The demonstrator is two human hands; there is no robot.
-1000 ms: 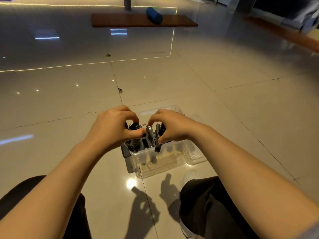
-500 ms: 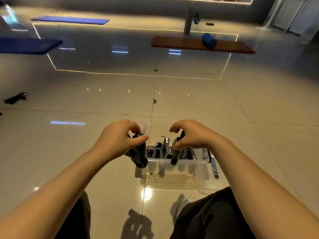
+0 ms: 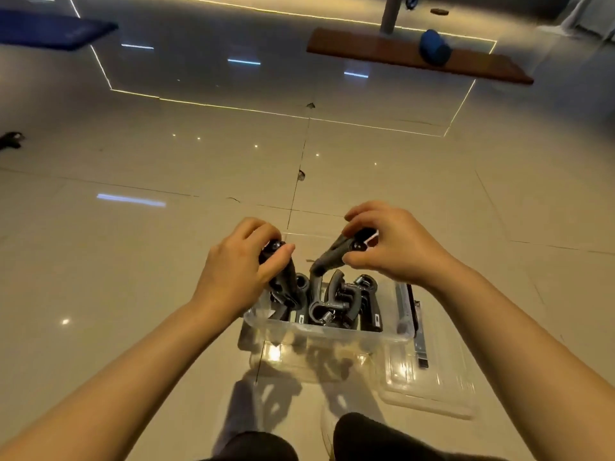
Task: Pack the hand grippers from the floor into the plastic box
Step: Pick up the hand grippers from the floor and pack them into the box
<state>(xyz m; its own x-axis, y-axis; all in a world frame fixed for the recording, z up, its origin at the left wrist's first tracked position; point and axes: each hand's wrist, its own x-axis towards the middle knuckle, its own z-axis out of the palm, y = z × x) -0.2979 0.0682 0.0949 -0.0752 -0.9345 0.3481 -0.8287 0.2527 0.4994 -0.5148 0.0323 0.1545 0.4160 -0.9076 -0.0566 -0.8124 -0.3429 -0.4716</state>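
Clear glossy plastic box, matt black hand grippers with metal springs, glossy polished floor tiles

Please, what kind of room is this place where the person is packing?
Probably a gym or fitness studio. A blue exercise mat lies on the glossy tiled floor, a blue foam roller rests on a low wooden platform, and the plastic box holds hand grippers.

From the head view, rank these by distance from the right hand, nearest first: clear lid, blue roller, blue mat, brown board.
From the right hand:
1. Clear lid, on the floor just below it, beside the plastic box.
2. Brown board, far ahead. Blue roller lies on it: too close to call.
3. Blue mat, far upper left.
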